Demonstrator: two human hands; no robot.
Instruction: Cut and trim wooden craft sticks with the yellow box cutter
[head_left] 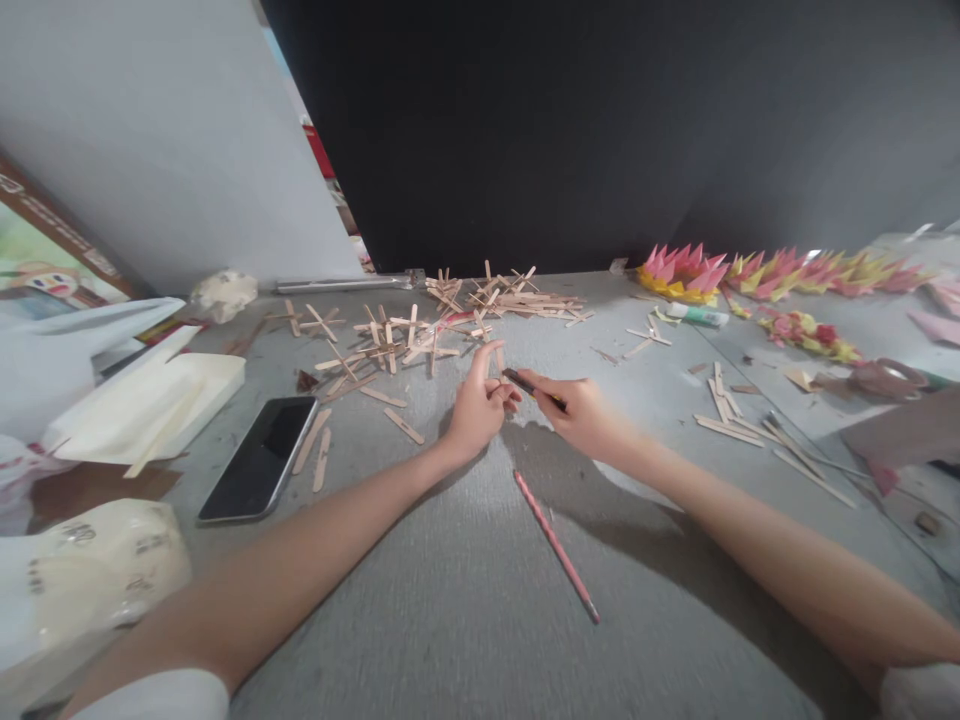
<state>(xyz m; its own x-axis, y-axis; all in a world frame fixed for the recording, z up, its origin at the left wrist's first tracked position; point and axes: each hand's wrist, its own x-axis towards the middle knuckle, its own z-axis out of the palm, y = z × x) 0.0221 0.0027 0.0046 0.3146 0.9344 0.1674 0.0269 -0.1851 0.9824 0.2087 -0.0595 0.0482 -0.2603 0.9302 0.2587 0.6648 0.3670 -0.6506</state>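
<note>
My right hand (581,410) is closed round a slim black box cutter (551,393) with a hint of yellow, its tip pointing left. Close to that tip is my left hand (480,400), its index finger raised and the other fingers curled in. Whether a small piece lies between those fingers is hidden. Just beyond both hands lies a pile of wooden craft sticks (412,338), many crossed over one another. A pink patterned pencil (556,545) rests on the grey table (420,620) between my forearms.
A phone (259,460) and a white foam tray (202,385) are on the left. To the right are a glue stick (697,315), more sticks (727,428), a tape roll (890,378) and pink-yellow paper flowers (679,275). A dark panel (600,130) stands behind.
</note>
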